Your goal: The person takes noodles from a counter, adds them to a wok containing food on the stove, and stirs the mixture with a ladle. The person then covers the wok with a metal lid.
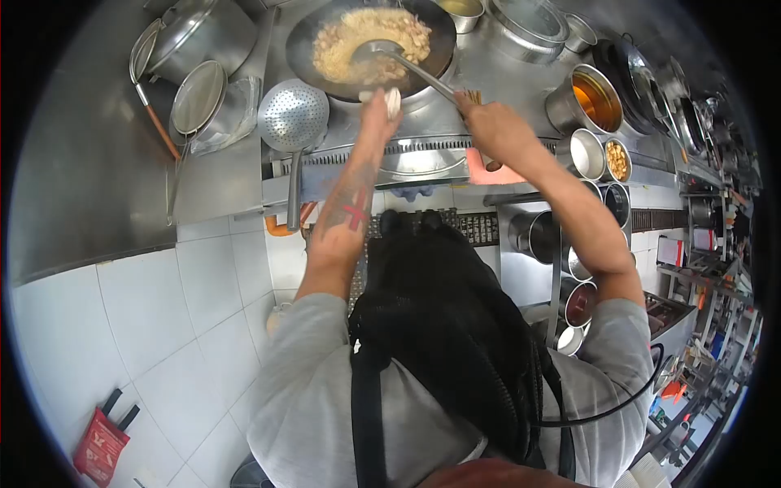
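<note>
A dark wok (303,50) at the top centre holds pale yellowish food (350,37) with browner pieces in it. My left hand (381,114) is closed on a whitish cloth (393,103) at the wok's near rim. My right hand (494,134) is wrapped round the handle of a metal ladle (419,73). The ladle's bowl rests in the food, its back turned up. To the left of my left hand lies a perforated metal skimmer (293,115), its handle pointing toward me over the counter's edge.
A pot of orange liquid (592,98) stands right of my right hand, with a white-lined container (587,154) and a container of brown pieces (618,160) below it. Strainers (199,98) and a large lidded pot (203,37) are at the upper left.
</note>
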The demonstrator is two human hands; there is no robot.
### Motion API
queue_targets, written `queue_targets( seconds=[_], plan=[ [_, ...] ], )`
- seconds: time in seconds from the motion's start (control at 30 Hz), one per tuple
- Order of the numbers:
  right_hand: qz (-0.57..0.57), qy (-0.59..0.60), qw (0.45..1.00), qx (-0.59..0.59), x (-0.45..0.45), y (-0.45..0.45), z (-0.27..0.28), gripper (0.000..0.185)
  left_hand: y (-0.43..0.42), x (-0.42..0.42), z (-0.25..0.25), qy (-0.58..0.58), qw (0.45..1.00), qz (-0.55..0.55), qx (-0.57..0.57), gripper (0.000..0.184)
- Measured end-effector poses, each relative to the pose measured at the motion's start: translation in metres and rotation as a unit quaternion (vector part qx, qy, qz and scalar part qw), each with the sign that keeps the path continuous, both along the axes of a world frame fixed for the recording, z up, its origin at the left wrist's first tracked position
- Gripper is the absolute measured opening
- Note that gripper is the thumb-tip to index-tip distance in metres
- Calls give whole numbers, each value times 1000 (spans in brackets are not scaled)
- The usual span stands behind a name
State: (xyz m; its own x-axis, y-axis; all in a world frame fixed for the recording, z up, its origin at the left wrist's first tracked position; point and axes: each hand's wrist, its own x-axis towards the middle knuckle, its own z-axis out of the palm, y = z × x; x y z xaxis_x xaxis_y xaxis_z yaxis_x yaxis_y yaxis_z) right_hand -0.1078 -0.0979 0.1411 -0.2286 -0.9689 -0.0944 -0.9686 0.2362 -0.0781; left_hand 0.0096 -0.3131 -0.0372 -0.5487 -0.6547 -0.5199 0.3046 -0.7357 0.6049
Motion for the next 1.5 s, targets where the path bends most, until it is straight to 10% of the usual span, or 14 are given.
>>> queue_targets(
  seconds=[0.43, 0.57, 0.7, 1.0, 1.07, 1.1, 1.17, 1.37, 1.5],
  plan=[
    [-105, -106, 987, -52, 11, 51, 26, 53, -57, -11, -17, -45, 998, 22, -44, 32],
    [-197, -240, 942, -129, -5, 11, 21, 52, -5, 22, -4, 146, 985, 72, 52, 29],
    [-150, -132, 960, -195, -16, -59, -70, 54, 42, 56, -11, 50, 998, -13, 46, 28],
    [0, -124, 970, -209, -14, 10, -90, 53, 40, 134, -44, -196, 973, 8, -119, 37],
    [-52, -169, 972, -155, -18, -5, -41, 50, 34, 146, -67, -529, 763, -51, -368, 47],
    [-140, -245, 957, -59, -17, -10, -17, 47, 37, 150, -74, -530, 762, -51, -369, 47],
    [-122, -235, 954, -137, -21, -13, -36, 43, 51, 153, -86, -678, 540, -47, -496, 54],
    [-109, -214, 955, -175, -45, -61, -32, 45, 51, 150, -59, -681, 567, -80, -456, 67],
    [-112, -201, 960, -157, -33, -56, -53, 44, 46, 99, 11, -459, 553, 100, -688, 59]
  ],
)
